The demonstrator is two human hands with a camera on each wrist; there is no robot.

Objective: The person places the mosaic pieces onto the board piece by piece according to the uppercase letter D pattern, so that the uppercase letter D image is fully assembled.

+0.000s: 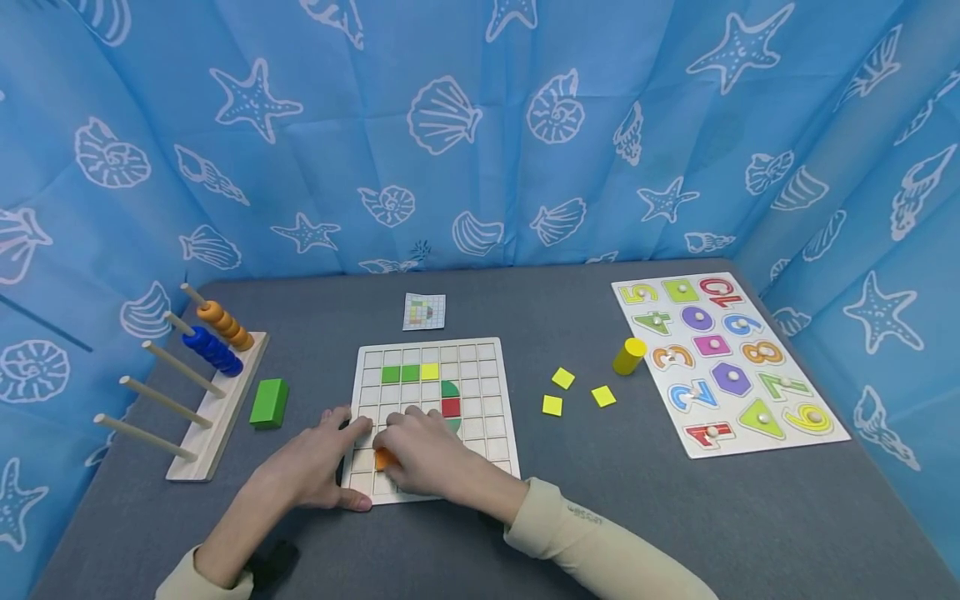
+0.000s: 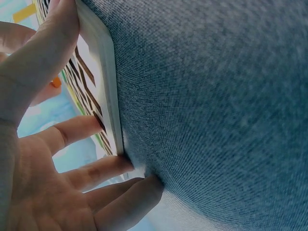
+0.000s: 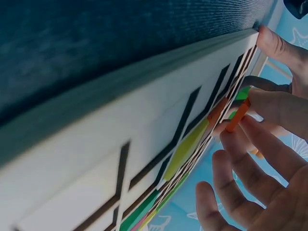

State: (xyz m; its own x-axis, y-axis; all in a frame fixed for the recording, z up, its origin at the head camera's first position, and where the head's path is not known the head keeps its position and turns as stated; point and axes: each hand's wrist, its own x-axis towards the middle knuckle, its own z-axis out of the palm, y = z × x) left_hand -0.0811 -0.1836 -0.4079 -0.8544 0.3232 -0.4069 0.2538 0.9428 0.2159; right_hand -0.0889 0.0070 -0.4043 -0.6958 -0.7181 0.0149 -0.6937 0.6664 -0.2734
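An orange wooden tile (image 1: 385, 457) is pinched by the right hand (image 1: 423, 458) over the near-left cells of the white wooden grid board (image 1: 495, 417), which is steadied at 9 o'clock by the flat, open left hand (image 1: 318, 462). The tile is best lowered square to its cell. Loose yellow square tiles (image 1: 562, 378) lie at 2 o'clock.

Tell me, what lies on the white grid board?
On the grid board lie two green tiles, a yellow tile and green and red pieces. The right hand pinches an orange piece; cells under both hands are hidden.
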